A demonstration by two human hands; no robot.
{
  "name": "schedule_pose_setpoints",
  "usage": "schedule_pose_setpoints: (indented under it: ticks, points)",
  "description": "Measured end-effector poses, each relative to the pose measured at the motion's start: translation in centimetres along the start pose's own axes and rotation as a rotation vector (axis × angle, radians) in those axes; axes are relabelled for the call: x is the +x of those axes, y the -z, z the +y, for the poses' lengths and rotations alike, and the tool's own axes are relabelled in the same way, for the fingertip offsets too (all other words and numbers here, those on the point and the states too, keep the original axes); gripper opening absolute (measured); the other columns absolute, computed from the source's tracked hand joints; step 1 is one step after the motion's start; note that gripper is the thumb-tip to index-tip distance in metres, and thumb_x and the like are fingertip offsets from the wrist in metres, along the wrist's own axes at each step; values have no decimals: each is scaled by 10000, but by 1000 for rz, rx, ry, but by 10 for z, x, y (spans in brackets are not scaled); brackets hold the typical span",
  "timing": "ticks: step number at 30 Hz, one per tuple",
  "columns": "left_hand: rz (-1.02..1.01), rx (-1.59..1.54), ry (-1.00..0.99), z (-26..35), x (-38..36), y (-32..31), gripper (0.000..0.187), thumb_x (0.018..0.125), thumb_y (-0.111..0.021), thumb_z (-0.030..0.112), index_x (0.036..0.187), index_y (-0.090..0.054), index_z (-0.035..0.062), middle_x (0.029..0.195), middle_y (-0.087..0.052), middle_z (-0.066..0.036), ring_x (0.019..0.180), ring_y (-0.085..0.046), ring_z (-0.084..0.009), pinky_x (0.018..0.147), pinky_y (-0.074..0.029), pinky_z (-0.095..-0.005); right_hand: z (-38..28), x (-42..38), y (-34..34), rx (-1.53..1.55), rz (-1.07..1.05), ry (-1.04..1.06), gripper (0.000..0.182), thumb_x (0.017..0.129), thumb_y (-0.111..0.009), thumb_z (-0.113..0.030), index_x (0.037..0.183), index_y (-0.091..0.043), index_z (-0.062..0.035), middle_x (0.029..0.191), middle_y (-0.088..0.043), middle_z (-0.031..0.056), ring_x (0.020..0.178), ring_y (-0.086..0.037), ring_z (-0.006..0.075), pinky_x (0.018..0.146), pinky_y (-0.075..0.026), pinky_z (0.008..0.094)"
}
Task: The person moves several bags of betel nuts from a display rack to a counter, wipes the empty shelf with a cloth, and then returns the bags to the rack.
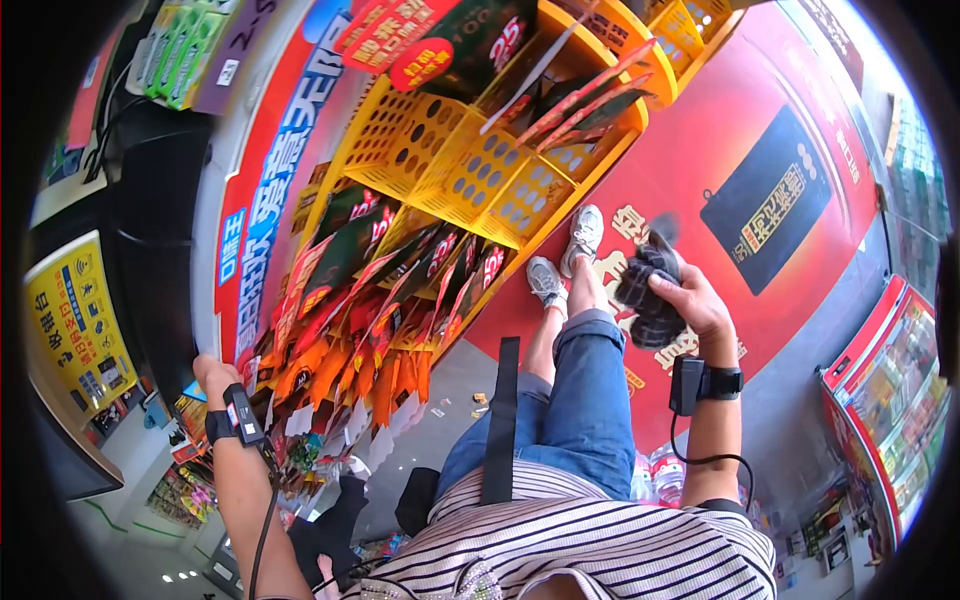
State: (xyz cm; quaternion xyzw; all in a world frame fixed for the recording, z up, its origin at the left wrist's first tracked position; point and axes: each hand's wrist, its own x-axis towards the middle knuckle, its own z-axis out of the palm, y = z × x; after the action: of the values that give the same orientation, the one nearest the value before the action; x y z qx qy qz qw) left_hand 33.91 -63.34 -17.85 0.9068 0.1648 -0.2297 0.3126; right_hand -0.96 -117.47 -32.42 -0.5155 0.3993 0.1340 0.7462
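Note:
My right hand (697, 297) is closed around a crumpled dark cloth (650, 300) with a faint checked pattern, held out over the red floor mat. My left hand (215, 376) is at the lower end of the white counter edge (207, 300), beside the red and blue sign strip (265, 215). It appears to touch that edge; its fingers are mostly hidden. Right of the strip stands a yellow plastic display rack (440, 165), with several dark and orange snack packets (350, 330) packed in its nearer compartments. Some middle compartments show bare perforated walls.
A red mat with a black packet picture (770, 200) covers the floor ahead of my shoes (565, 255). A glass-fronted cooler (880, 390) stands at right. The dark counter with a yellow sign (82, 320) is at left. Wrapped bottles (663, 475) sit near my legs.

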Motion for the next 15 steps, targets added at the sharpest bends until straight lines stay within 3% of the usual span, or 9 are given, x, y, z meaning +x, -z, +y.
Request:
schedule_pose_setpoints:
  ticks: [3,6,7,8,10,12,13,15]
  points:
    - [315,-82,336,-35,45,12,334,728,-327,314,703,-461,9,584,-478,-143,478,-437,-268,474,-400,-385,-4,4,-16,56,-145,-79,289,796,-546,-217,1016,-552,-30,852,-589,19,776,-528,92,724,-425,244]
    - [564,-108,342,5,12,-30,336,733,-313,364,837,-462,81,631,-503,-107,532,-461,-236,473,-391,-378,16,45,-46,197,-111,-146,366,787,-556,-223,1049,-503,27,898,-584,64,781,-558,127,710,-441,247]
    - [611,-166,513,22,13,-34,285,722,-308,210,752,-440,-40,694,-482,-172,620,-457,-273,628,-404,-367,18,60,-63,311,-18,-160,374,788,-555,-231,1047,-497,31,893,-585,74,782,-561,131,710,-441,253]
    - [642,-146,487,24,10,-36,306,710,-309,234,749,-440,-40,683,-481,-180,607,-457,-283,611,-404,-375,18,74,-80,424,75,-176,381,788,-554,-238,1046,-492,36,888,-586,83,783,-563,136,711,-442,259]
    - [697,-107,438,24,9,-41,350,687,-310,280,743,-439,-40,663,-478,-196,581,-455,-303,578,-404,-392,17,100,-106,326,251,-213,360,792,-542,-237,1017,-506,42,899,-587,111,792,-567,161,719,-442,293]
    - [627,-204,595,2,28,-20,400,702,-308,367,889,-463,49,786,-529,-110,702,-481,-242,606,-396,-371,48,141,-130,-124,382,-34,371,785,-538,-254,986,-513,57,921,-585,158,817,-575,238,737,-435,328]
    - [591,-248,675,-10,38,-7,438,710,-307,410,962,-475,94,848,-555,-66,762,-494,-211,620,-392,-361,53,154,-138,-237,343,1,388,776,-543,-263,986,-511,62,933,-580,176,836,-568,275,747,-429,337]
    - [645,-288,690,-14,42,-7,439,707,-309,410,965,-477,97,852,-554,-65,764,-493,-212,621,-390,-361,50,173,-154,-470,360,15,441,748,-559,-286,996,-505,74,948,-569,215,891,-543,342,772,-415,344]
